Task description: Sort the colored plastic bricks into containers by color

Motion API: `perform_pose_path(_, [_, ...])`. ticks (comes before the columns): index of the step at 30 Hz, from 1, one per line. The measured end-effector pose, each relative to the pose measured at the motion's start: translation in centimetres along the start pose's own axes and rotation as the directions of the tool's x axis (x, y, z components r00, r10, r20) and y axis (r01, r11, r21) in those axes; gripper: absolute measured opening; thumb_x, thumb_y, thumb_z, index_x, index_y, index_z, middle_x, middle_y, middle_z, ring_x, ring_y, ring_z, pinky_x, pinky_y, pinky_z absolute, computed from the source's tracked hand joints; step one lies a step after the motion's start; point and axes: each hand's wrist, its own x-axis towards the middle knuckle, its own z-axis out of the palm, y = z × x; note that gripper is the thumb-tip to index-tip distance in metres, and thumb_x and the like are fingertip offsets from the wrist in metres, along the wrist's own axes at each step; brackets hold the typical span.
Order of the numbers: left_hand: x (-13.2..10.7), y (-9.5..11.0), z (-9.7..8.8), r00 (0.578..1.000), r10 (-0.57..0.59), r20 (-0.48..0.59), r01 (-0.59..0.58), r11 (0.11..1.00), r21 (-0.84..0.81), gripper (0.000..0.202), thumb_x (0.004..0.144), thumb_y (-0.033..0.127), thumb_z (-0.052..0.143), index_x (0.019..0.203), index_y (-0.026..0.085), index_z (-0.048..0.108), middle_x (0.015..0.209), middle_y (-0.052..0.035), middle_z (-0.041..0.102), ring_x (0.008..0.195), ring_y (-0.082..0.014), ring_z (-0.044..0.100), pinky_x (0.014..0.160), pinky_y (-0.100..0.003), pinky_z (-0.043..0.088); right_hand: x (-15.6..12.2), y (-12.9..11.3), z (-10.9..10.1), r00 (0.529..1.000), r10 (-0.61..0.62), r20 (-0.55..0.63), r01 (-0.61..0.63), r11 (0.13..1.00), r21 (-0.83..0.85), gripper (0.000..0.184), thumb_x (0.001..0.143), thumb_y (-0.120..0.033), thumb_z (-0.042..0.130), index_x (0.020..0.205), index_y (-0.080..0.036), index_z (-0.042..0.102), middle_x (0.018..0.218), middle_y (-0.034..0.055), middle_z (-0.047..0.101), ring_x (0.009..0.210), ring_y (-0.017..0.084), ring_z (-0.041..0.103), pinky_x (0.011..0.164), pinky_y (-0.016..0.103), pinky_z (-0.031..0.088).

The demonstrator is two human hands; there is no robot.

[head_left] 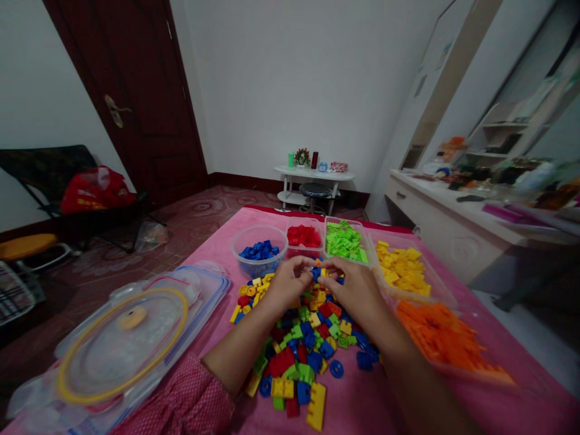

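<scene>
Over the far part of a mixed pile of toy building bricks (308,329), my two hands meet. My left hand (292,281) is closed, its thumb and fingers pinching a blue brick (315,273). From the other side, my right hand (351,281) closes on the same blue brick, with small yellow and orange bits showing between the fingertips. Whether those bits are joined to the blue brick I cannot tell. The pile beneath holds red, yellow, green and blue pieces, partly hidden by my hands and forearms.
Around the pile stand a round tub (260,254) of blue bricks and boxes of red bricks (304,236), green bricks (345,240), yellow bricks (403,266) and orange bricks (446,338). Stacked clear lids (122,344) lie left on the pink tablecloth (357,402).
</scene>
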Motion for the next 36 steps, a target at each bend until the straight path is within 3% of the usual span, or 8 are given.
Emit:
perform_pose_path(7, [-0.6, 1.8, -0.3, 0.882, -0.299, 0.364, 0.465, 0.679, -0.569, 0.024, 0.083, 0.033, 0.053, 0.094, 0.013, 0.06, 0.082, -0.0064, 0.062, 0.055, -0.0063, 0.055, 0.045, -0.014, 0.046, -0.2, -1.8, 0.9, 0.974, -0.18, -0.14, 0.211, 0.941, 0.263, 0.029, 0.071, -0.009, 0.057, 0.096, -0.02, 0.063, 0.092, 0.0026, 0.062, 0.064, 0.011, 0.056, 0.062, 0.024, 0.045])
perform_pose_path(13, [-0.4, 3.3, -1.8, 0.948, -0.254, 0.19, 0.317, 0.793, -0.52, 0.021, 0.072, 0.022, 0.065, 0.088, 0.009, 0.064, 0.08, -0.0067, 0.062, 0.056, -0.0046, 0.053, 0.042, -0.01, 0.034, 0.2, -0.3, -0.5, 0.977, -0.109, -0.181, 0.135, 0.981, 0.138, 0.019, 0.076, -0.018, 0.057, 0.093, -0.019, 0.065, 0.091, 0.0043, 0.064, 0.065, 0.013, 0.056, 0.065, 0.026, 0.046])
perform_pose_path(16, [0.3, 3.7, -3.9, 0.989, -0.073, -0.129, 0.03, 0.952, -0.305, 0.026, 0.072, 0.029, 0.063, 0.089, 0.01, 0.065, 0.08, -0.0056, 0.063, 0.06, -0.0066, 0.053, 0.049, -0.014, 0.04, 0.5, 0.7, -1.1, 0.988, -0.038, -0.146, 0.044, 0.998, 0.034, 0.016, 0.077, -0.021, 0.057, 0.09, -0.018, 0.066, 0.089, 0.0043, 0.064, 0.063, 0.013, 0.056, 0.065, 0.026, 0.044])
perform_pose_path(20, [1.1, 3.2, -7.1, 0.86, 0.29, -0.419, -0.099, 0.902, 0.42, 0.029, 0.074, 0.027, 0.055, 0.098, 0.013, 0.066, 0.092, -0.0075, 0.065, 0.084, -0.0177, 0.06, 0.077, -0.031, 0.049, 0.4, 0.9, 0.0, 1.0, -0.005, -0.027, 0.005, 1.0, -0.011, 0.02, 0.078, -0.019, 0.054, 0.094, -0.019, 0.067, 0.093, 0.0037, 0.065, 0.068, 0.013, 0.058, 0.07, 0.027, 0.044])
perform_pose_path(23, [1.1, 2.9, -8.2, 0.819, 0.464, -0.337, -0.079, 0.674, 0.735, 0.03, 0.074, 0.023, 0.055, 0.1, 0.013, 0.067, 0.107, -0.011, 0.064, 0.104, -0.0239, 0.056, 0.094, -0.039, 0.043, -0.2, 0.5, 1.9, 0.994, -0.069, 0.082, 0.07, 0.998, -0.005, 0.032, 0.077, -0.015, 0.055, 0.106, -0.021, 0.064, 0.105, 0.0046, 0.063, 0.086, 0.016, 0.059, 0.081, 0.027, 0.043])
perform_pose_path(26, [0.9, 2.8, -7.7, 0.828, 0.502, -0.251, -0.129, 0.606, 0.785, 0.027, 0.076, 0.02, 0.053, 0.098, 0.014, 0.068, 0.105, -0.0096, 0.066, 0.101, -0.0215, 0.058, 0.093, -0.034, 0.044, -1.0, 0.4, 3.3, 0.975, -0.101, 0.198, 0.11, 0.993, -0.033, 0.041, 0.076, -0.017, 0.057, 0.116, -0.022, 0.06, 0.115, 0.0061, 0.059, 0.105, 0.018, 0.054, 0.09, 0.027, 0.039])
perform_pose_path(31, [0.4, 3.4, -6.0, 0.917, 0.397, -0.035, -0.247, 0.637, 0.73, 0.023, 0.079, 0.02, 0.051, 0.092, 0.017, 0.07, 0.084, -0.0037, 0.072, 0.073, -0.0144, 0.064, 0.07, -0.023, 0.048, -1.2, 0.2, 2.8, 0.97, 0.057, 0.237, -0.006, 0.978, -0.21, 0.03, 0.076, -0.019, 0.056, 0.106, -0.022, 0.061, 0.106, 0.0052, 0.064, 0.098, 0.02, 0.058, 0.081, 0.028, 0.038])
perform_pose_path(36, [-0.8, 4.3, -4.8, 0.985, 0.133, 0.107, -0.154, 0.417, 0.896, 0.024, 0.076, 0.021, 0.056, 0.094, 0.02, 0.071, 0.086, -0.0079, 0.072, 0.081, -0.0216, 0.066, 0.073, -0.029, 0.048, -1.5, -2.1, 2.0, 0.979, 0.018, 0.203, 0.027, 0.976, -0.217, 0.023, 0.074, -0.02, 0.057, 0.097, -0.023, 0.059, 0.099, 0.0028, 0.065, 0.091, 0.019, 0.06, 0.07, 0.025, 0.035])
